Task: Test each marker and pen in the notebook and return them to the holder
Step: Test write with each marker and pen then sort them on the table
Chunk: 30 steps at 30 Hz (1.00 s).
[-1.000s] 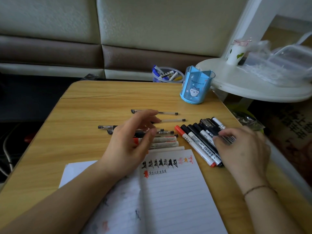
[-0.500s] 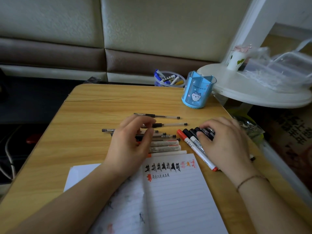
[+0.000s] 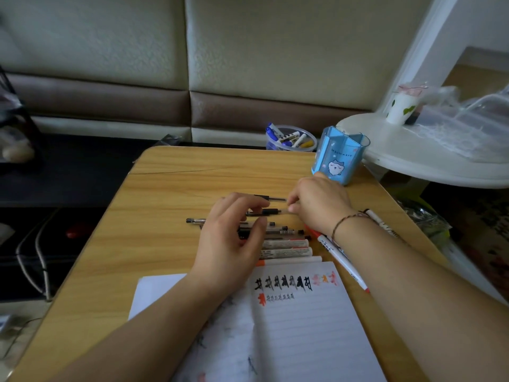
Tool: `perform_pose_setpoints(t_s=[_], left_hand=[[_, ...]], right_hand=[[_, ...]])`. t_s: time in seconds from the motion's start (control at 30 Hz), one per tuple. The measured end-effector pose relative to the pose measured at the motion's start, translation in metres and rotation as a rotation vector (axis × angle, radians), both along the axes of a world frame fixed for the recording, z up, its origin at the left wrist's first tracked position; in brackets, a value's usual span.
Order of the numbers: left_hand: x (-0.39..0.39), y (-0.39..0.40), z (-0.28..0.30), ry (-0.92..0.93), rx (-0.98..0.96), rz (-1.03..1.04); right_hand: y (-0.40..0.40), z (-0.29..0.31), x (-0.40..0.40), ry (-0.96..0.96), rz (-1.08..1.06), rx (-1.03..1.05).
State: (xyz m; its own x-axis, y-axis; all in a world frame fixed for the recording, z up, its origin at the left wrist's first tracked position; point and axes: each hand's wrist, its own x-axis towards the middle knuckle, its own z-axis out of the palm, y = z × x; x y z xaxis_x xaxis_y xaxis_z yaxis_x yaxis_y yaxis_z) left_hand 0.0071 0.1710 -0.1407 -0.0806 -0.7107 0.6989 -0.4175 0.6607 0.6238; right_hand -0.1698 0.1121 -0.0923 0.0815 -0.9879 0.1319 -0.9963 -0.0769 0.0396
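Pens (image 3: 271, 232) in a row, right hand (image 3: 319, 206) moved off markers (image 3: 341, 257), fingers pinching one pen, left hand (image 3: 230, 238) half-open.

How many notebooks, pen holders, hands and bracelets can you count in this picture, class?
notebook: 1
holder: 1
hands: 2 (left hand, right hand)
bracelet: 1
Total: 5
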Motion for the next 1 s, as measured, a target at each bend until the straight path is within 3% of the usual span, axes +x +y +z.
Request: perform_pose_setpoints(t_s=[0.37, 0.57, 0.63, 0.77, 0.8, 0.87, 0.93, 1.0], left_hand=[[-0.001, 0.003, 0.002, -0.065, -0.054, 0.010], [-0.001, 0.004, 0.002, -0.419, -0.127, 0.241], [-0.001, 0.003, 0.004, -0.486, -0.121, 0.269], [0.002, 0.006, 0.008, -0.424, -0.140, 0.017], [0.003, 0.008, 0.009, -0.407, -0.137, -0.050], [0.002, 0.011, 0.011, -0.444, -0.144, -0.146], [0.002, 0.014, 0.012, -0.508, -0.170, -0.209], [0.004, 0.014, 0.013, -0.531, -0.177, -0.243]], right_hand=[[0.008, -0.006, 0.002, 0.063, 0.078, -0.062], [0.043, 0.016, 0.001, -0.033, 0.159, -0.338], [0.066, 0.023, -0.003, -0.272, 0.248, -0.347], [0.112, 0.030, -0.017, -1.342, 0.268, -0.131], [0.118, 0.026, -0.020, -1.531, 0.266, -0.061], [0.124, 0.012, -0.019, -1.647, 0.273, 0.056], [0.124, -0.003, -0.010, -1.532, 0.253, 0.082], [0.124, -0.012, 0.000, -1.535, 0.217, 0.078]])
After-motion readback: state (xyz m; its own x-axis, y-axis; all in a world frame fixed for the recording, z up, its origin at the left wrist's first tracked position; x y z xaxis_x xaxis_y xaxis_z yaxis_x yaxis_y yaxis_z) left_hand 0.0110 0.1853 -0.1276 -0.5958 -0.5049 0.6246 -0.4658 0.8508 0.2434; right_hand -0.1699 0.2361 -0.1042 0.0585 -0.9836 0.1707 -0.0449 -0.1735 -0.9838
